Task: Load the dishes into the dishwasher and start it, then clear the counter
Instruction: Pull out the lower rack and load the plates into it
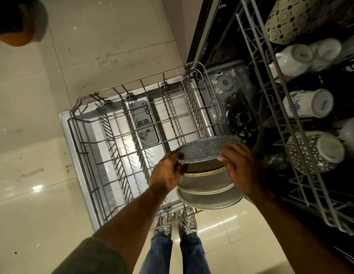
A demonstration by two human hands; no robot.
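A stack of dishes (207, 180), topped by a speckled grey plate (205, 150), is held in both hands above the near right corner of the pulled-out lower rack (120, 139). The left hand (166, 173) is curled around the stack's left edge, the right hand (238, 167) around its right. Upturned mugs (308, 103) are seen in the upper rack (271, 91) of the open dishwasher (237, 99).

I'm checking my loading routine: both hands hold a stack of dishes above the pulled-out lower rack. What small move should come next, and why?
Probably lower the stack leftward to the lower rack and slot in the speckled plate first: both left hand and right hand hold it on top, and the tines look unoccupied.
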